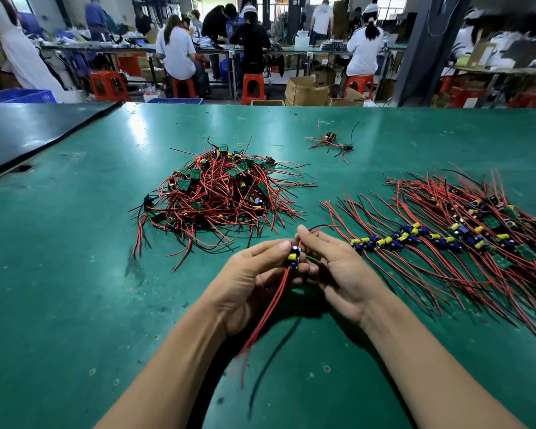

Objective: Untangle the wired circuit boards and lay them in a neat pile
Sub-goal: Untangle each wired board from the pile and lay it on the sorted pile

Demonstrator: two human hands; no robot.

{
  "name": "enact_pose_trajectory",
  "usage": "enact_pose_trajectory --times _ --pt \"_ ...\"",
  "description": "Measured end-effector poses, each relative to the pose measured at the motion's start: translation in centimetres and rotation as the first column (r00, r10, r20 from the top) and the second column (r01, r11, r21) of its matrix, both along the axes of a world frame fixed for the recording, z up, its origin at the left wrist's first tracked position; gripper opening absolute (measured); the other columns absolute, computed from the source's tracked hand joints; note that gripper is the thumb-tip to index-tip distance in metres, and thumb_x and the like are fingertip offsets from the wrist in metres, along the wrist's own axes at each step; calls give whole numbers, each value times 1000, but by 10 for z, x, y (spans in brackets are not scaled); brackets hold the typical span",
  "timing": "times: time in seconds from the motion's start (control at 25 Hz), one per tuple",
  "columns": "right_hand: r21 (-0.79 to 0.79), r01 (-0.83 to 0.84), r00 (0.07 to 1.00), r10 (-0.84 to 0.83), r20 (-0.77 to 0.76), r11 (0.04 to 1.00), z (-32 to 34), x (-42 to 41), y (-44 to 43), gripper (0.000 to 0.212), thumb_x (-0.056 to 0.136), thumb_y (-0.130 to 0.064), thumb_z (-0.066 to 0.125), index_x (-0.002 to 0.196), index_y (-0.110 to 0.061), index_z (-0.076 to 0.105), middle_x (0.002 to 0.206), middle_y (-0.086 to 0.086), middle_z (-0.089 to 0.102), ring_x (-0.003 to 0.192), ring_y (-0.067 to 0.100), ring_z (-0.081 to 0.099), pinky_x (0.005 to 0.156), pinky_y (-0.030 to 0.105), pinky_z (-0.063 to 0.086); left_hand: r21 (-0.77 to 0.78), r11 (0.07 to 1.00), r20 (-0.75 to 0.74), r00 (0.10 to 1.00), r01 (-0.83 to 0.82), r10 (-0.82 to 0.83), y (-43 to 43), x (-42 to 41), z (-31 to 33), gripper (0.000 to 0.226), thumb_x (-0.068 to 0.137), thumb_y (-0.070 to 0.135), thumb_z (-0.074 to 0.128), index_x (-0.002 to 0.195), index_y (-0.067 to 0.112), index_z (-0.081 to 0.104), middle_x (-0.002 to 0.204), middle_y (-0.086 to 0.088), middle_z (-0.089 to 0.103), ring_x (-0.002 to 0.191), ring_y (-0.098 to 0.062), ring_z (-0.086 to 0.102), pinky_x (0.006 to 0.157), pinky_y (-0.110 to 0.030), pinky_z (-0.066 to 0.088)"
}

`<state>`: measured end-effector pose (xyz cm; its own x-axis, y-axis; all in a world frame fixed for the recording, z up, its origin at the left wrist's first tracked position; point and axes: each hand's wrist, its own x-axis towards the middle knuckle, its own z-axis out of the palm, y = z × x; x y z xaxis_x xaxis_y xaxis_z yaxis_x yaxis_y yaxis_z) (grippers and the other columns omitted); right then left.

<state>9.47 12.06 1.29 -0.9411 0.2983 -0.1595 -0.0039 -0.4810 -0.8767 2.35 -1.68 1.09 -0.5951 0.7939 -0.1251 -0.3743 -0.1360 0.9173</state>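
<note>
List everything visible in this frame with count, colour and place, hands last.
table mat: one, green, foreground
dark panel: one, black, rear left
tangled heap: one, red and black wires, green boards, mat centre
sorted rows: one spread, red and black wires, blue and yellow parts, mat right
small cluster: one, red and black wires, far side of mat
held wired board: one, yellow and blue parts, between the hands
stools: at least four, red, floor beyond
cardboard boxes: several, brown, floor beyond
crates: two, blue, past far edge
people: several, background benches
left hand: grips held wired board
right hand: pinches its upper wires
</note>
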Motion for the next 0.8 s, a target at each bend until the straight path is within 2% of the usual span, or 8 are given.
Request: enact_pose_trajectory --times 0.12,0.2,0.28,0.44,0.6,0.64,0.72,0.8 --pt "31 24 1000 -24 20 999 0 2 3 22 75 -29 74 85 -11 67 60 0 56 42 6 47 43 19 45 -12 1000 -37 999 1 -2 0 6 3 7 72 31 73 67 28 78 68 9 71 58 1 65 54 -14 50" --pt "90 -11 999 8 33 996 1 3 3 19 77 -30 73 86 -13 74 66 6 58 51 16 53 53 25 51 -29 999 -90 996 -23 20 3 12 7 11 74 27 73 63 29 77 64 9 71 57 1 66 53 -12 50" --pt "100 -54 998 51 36 993 2 4 3 18 79 -29 72 88 -14 77 71 11 63 56 22 60 59 32 56 -42 999 -142 990 -29 23 2 15 10 22 81 24 73 59 30 76 61 10 69 54 2 64 52 -11 48" --pt "112 -95 994 88 62 989 2 4 3 16 89 -25 67 90 -13 77 76 14 68 58 22 66 55 35 59 -99 992 -220 974 -77 53 4 20 11 49 95 10 56 51 26 73 53 12 65 47 4 59 47 -10 45" --pt "140 -102 995 99 29 985 -6 4 1 19 92 -20 68 97 -2 75 93 26 70 79 32 69 75 53 61 -119 976 -278 950 -182 143 5 20 10 35 94 6 59 63 20 66 53 11 63 45 2 56 46 -11 43" --pt "197 -90 996 85 33 976 -7 4 1 21 92 -20 69 99 -2 75 95 27 70 80 31 68 77 51 61 -125 973 -291 945 -193 150 4 19 9 31 93 6 60 66 18 65 54 11 62 46 2 56 47 -11 43" --pt "349 -35 998 12 69 936 -9 3 2 19 90 -22 71 94 -4 76 83 23 68 70 27 63 65 35 59 -144 965 -325 932 -219 163 5 18 6 27 92 6 62 67 17 64 55 10 60 46 1 54 48 -12 42" --pt "434 1 993 -51 105 901 -10 2 5 18 88 -24 73 87 -6 76 67 12 62 58 21 54 52 23 46 -174 954 -362 917 -244 169 7 17 2 25 90 7 64 67 16 64 57 6 59 48 -2 52 49 -14 42"
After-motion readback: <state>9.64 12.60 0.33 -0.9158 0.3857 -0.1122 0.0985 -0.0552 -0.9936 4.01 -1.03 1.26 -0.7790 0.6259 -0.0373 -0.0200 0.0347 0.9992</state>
